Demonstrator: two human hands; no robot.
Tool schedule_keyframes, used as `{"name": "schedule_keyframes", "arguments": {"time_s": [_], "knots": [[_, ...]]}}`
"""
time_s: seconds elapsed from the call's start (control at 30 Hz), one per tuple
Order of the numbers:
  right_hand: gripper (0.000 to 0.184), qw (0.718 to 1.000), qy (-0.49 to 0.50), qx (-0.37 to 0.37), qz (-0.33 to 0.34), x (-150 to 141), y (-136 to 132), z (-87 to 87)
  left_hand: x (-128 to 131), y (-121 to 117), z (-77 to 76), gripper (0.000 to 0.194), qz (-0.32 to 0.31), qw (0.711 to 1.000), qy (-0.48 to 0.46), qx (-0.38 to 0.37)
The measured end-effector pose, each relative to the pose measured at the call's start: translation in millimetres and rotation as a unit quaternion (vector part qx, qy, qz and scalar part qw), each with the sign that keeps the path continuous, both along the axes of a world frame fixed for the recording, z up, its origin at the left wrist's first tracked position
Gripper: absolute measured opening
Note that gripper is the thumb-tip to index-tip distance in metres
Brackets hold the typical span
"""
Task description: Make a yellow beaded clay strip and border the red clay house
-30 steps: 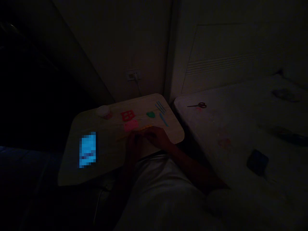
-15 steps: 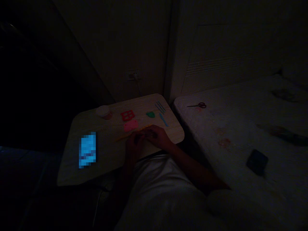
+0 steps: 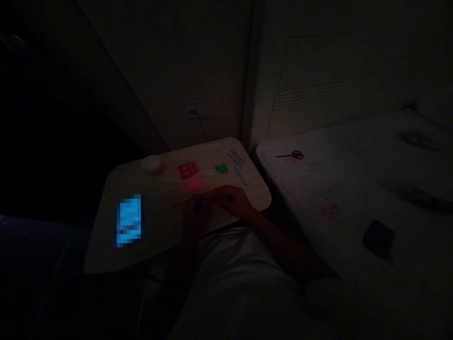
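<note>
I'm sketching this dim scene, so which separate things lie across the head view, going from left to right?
Glowing blue screen → pale-topped tub → red grid-like piece → green piece → flat blue tool → scissors → dark blue squarish object.

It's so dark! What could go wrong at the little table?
In such dim light, the left hand or right hand might bump the pink piece just beyond them. The scissors lie on the pale surface beside the table, where someone could miss them and get poked.
</note>
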State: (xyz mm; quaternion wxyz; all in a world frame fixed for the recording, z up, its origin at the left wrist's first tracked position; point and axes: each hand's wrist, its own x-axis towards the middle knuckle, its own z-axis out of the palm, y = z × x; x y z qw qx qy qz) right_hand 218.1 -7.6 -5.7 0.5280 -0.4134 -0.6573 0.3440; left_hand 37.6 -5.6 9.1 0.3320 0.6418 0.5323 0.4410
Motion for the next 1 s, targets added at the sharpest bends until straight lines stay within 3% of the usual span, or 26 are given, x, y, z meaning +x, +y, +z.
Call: {"name": "schedule_keyframes", "arguments": {"time_s": [0.33, 0.53, 0.77, 1.0], "knots": [[0.015, 0.999, -0.043, 0.006, -0.001, -2.8, -0.2, 3.9, 3.4, -0.5, 3.0, 0.018, 0.018, 1.000, 0.002, 0.009], [0.017, 0.997, -0.045, 0.005, -0.064, -4.5, -0.1, 2.0, 4.4, -0.4, 3.4, 0.016, 0.028, 0.999, -0.015, 0.023], [0.022, 0.998, -0.059, 0.008, 0.000, -5.9, -1.6, 7.3, 3.3, -1.7, 2.9, 0.015, 0.012, 1.000, -0.004, 0.010], [0.018, 0.998, -0.047, -0.026, -0.023, -6.2, -2.8, 8.1, 3.7, -1.3, 4.3, 0.015, 0.016, 1.000, 0.002, 0.012]]}}
